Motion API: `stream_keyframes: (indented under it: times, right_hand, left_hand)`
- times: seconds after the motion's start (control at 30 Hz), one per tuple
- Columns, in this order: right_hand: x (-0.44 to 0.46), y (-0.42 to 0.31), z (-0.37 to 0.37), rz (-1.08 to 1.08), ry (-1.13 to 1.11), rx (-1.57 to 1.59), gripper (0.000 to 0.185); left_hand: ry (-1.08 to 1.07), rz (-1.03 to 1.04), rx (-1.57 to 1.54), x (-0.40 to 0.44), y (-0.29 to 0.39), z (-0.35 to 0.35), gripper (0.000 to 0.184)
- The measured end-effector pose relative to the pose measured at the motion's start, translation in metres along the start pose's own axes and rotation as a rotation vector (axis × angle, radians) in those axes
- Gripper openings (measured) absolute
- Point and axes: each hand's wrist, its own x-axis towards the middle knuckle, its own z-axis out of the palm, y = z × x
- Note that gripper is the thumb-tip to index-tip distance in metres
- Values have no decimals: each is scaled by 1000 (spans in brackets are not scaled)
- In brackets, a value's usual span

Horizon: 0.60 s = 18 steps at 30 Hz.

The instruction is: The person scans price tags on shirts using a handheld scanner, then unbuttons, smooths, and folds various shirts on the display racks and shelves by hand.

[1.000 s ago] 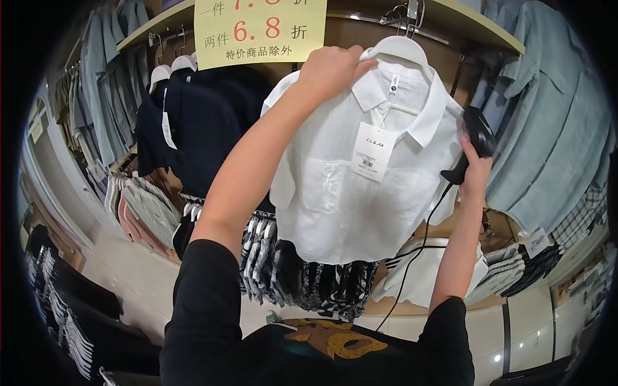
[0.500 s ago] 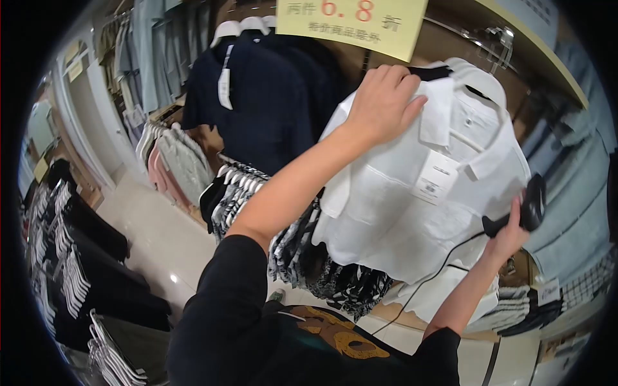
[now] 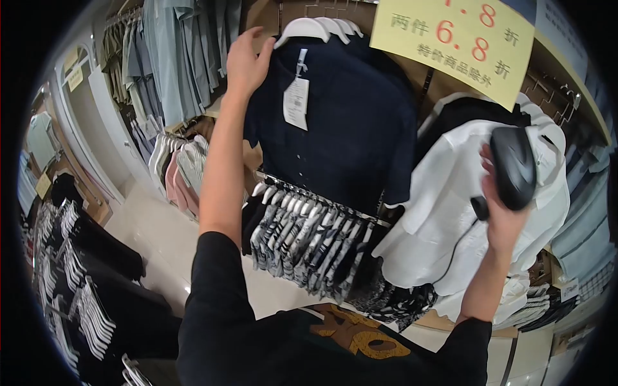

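Note:
My left hand (image 3: 248,63) is raised with fingers apart, holding nothing, just left of the white hanger (image 3: 305,29) of a navy shirt (image 3: 351,122). A white price tag (image 3: 296,104) hangs from that shirt's neck. On the right, my right hand (image 3: 505,215) is wrapped round a black handheld scanner (image 3: 513,167), its cable hanging down. Behind the scanner, a white shirt (image 3: 444,186) hangs on the rail, partly hidden by hand and scanner.
A yellow sign (image 3: 454,48) hangs above, between the two shirts. Patterned garments (image 3: 309,238) hang on a low rail beneath the navy shirt. Black garments on white hangers (image 3: 96,315) stand at the lower left, and light blue garments (image 3: 170,58) hang at the upper left.
My left hand has let go of the white shirt and moved left to the navy shirt's hanger. The scanner in my right hand is now in front of the white shirt. The view has turned left.

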Motion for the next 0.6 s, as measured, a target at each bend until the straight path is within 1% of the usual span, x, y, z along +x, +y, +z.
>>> stream_keyframes:
  times: [0.03, 0.07, 0.1, 0.13, 0.2, 0.27, 0.3, 0.33, 0.37, 0.4, 0.47, 0.5, 0.53, 0.57, 0.6]
  right_hand:
    - [9, 8, 26, 48, 35, -82, 43]
    - [20, 5, 52, 136, -56, -156, 38]
    - [31, 6, 82, 136, -96, -163, 33]
    - [40, 26, 101, 166, -154, -167, 35]
    - [50, 44, 145, 147, -140, -196, 42]
    - [54, 46, 178, 16, -14, -311, 41]
    - [56, 53, 186, 18, -4, -322, 41]
    - [59, 64, 191, -102, 93, -426, 41]
    - [64, 70, 193, -224, 191, -528, 40]
    - [69, 72, 192, -226, 200, -539, 40]
    - [74, 75, 185, 139, 30, -196, 35]
    - [75, 72, 184, 128, 56, -116, 28]
    - [75, 60, 185, 117, 110, -116, 23]
    - [76, 46, 183, 89, 155, -125, 24]
    - [77, 32, 180, 63, 198, -135, 25]
  left_hand:
    - [-166, -88, -143, 2, -17, 2, 46]
    - [-331, -173, -286, 4, -33, 6, 48]
    - [-459, -179, -207, 5, -42, 5, 52]
    - [-527, -150, -160, 6, -44, 1, 53]
    - [-478, -115, -245, 1, -52, 4, 52]
    - [-503, -97, -241, 0, -50, 0, 52]
    - [-509, -52, -174, 0, -49, -3, 53]
    - [-509, -8, -105, 0, -48, -3, 54]
    - [-433, 27, -98, -1, -51, 1, 59]
    - [-430, 34, -111, 1, -48, 0, 59]
    - [-330, 18, -4, 2, -38, -5, 60]
    - [-331, 25, -13, 7, -34, -8, 60]
    - [-239, 79, -2, 13, -31, -12, 58]
    - [-148, 129, 11, 18, -26, -19, 56]
    - [-152, 126, 6, 27, -20, -30, 56]
